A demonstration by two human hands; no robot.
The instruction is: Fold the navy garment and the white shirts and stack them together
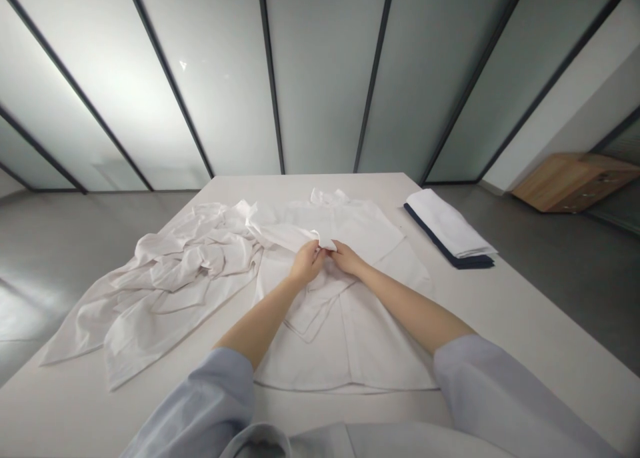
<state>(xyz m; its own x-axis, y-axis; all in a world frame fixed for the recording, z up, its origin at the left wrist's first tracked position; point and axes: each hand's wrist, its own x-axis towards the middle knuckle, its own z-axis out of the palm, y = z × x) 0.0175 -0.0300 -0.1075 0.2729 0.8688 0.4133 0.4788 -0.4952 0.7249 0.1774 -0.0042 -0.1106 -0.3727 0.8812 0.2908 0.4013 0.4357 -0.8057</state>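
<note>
Head view: both hands are gripping the sleeve (pixel 283 235) of a white shirt (pixel 385 338).
The left hand (pixel 306 263) and right hand (pixel 347 259) are pinching the sleeve's end between their fingers, close together over the shirt, which is lying spread on the table (pixel 530 365), collar pointing away. Crumpled white fabric (pixel 185 265) is lying at its left; folded white cloth (pixel 447 221) is resting on navy cloth (pixel 470 263) at right.

arms (pixel 267 318): stretched forward, converging | left hand (pixel 309 261): pinching | right hand (pixel 345 257): pinching, just beside
</note>
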